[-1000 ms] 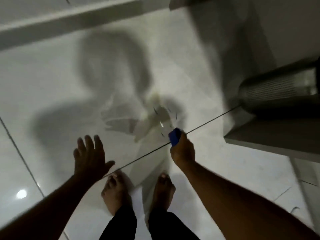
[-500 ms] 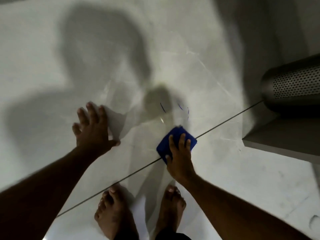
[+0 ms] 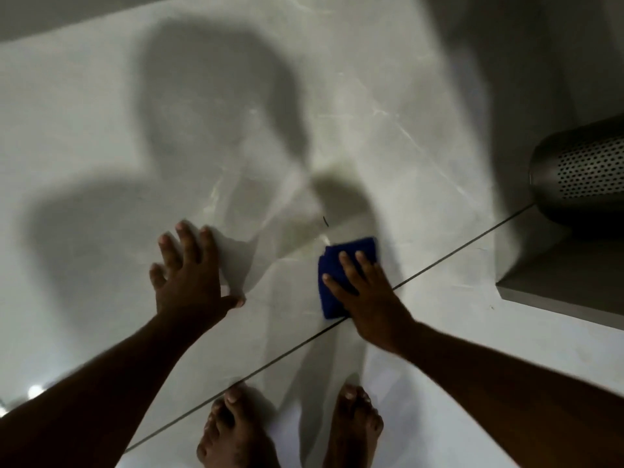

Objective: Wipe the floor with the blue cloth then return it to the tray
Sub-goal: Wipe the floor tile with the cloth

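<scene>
Two hands, right hand [image 3: 368,298] flat on folded, seemingly fuzzy blue cloth [image 3: 341,268]

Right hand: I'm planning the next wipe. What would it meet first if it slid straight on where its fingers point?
The right hand on the blue cloth would likely meet only bare floor; a small dark mark lies ahead.

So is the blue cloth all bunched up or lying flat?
Flat. The small blue cloth lies against the pale tiled floor, pressed under the right hand's spread fingers.
</scene>
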`<move>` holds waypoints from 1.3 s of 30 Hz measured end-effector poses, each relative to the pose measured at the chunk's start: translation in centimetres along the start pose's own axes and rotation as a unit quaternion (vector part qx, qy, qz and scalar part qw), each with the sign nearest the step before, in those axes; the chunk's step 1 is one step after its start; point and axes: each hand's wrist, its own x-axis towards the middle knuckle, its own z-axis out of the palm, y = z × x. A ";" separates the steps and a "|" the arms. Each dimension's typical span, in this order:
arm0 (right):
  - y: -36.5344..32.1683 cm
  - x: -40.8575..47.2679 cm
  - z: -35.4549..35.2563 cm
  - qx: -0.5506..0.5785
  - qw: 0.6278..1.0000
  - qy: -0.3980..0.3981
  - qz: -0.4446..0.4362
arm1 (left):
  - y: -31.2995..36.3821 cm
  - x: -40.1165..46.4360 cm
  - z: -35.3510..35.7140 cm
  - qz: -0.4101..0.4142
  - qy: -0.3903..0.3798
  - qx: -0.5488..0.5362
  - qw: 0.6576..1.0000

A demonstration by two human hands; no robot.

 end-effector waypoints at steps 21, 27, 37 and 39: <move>6.6 18.8 -7.6 0.057 0.964 0.103 0.239 | 0.3 -0.1 -0.3 -0.015 -0.009 0.006 1.000; -1.2 7.1 -0.3 -0.031 0.995 0.071 -0.066 | 0.9 -0.4 -1.1 -0.018 -0.015 0.004 1.000; 1.5 14.3 -4.4 0.027 0.978 0.130 0.161 | 0.6 -0.4 -0.8 -0.012 -0.003 0.018 1.000; -3.6 7.2 -0.7 0.020 0.993 0.103 0.056 | 0.7 -0.6 -0.9 -0.007 -0.003 0.015 1.000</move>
